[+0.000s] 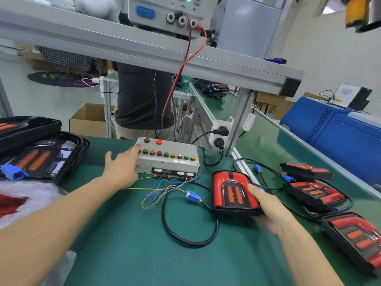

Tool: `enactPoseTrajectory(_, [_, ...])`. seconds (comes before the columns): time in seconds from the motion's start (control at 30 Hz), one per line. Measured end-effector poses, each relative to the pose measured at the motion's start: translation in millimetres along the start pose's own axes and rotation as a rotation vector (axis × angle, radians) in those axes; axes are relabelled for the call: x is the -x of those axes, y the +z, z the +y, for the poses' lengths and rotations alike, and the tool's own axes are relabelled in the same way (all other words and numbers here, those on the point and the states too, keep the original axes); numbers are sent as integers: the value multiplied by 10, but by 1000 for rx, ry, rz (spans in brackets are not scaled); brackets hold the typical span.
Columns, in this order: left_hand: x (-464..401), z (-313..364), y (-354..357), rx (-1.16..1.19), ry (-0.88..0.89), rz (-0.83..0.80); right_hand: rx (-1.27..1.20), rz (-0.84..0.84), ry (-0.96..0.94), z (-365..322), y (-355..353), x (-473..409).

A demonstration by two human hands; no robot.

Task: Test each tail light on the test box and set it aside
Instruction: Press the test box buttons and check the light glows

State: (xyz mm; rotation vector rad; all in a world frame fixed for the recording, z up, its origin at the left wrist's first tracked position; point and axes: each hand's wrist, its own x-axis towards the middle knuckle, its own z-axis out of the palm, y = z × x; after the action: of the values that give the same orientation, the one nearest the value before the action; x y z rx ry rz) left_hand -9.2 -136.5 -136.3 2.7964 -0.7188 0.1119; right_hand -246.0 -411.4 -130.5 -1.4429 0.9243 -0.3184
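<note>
A white test box (168, 162) with rows of red, green and amber buttons stands at the middle of the green table. My left hand (121, 166) reaches to its left end, fingertips on a button in the lower row. A red tail light (232, 191) with two orange bars glows just right of the box, wired by a black cable to a blue connector (193, 196). My right hand (268, 209) grips the light's right side, thumb on top.
Three more red tail lights (313, 193) lie along the right edge of the table. Dark unlit lights (39, 157) are stacked at the left. A power supply (165, 11) sits on the shelf overhead. A person stands behind the table.
</note>
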Motion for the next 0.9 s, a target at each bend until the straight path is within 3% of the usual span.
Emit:
enactPoseTrajectory(0.1, [15, -18, 22, 22, -2, -3, -302, -100, 12, 127, 102, -16])
enactPoseTrajectory(0.27, [11, -33, 50, -20, 28, -35, -579, -5, -179, 307, 226, -68])
enactPoseTrajectory(0.53, [-28, -14, 64, -19, 3, -7, -548, 21, -309, 410, 270, -106])
enactPoseTrajectory(0.9, [-83, -14, -45, -170, 8, 66, -505, 6, -350, 419, 282, -123])
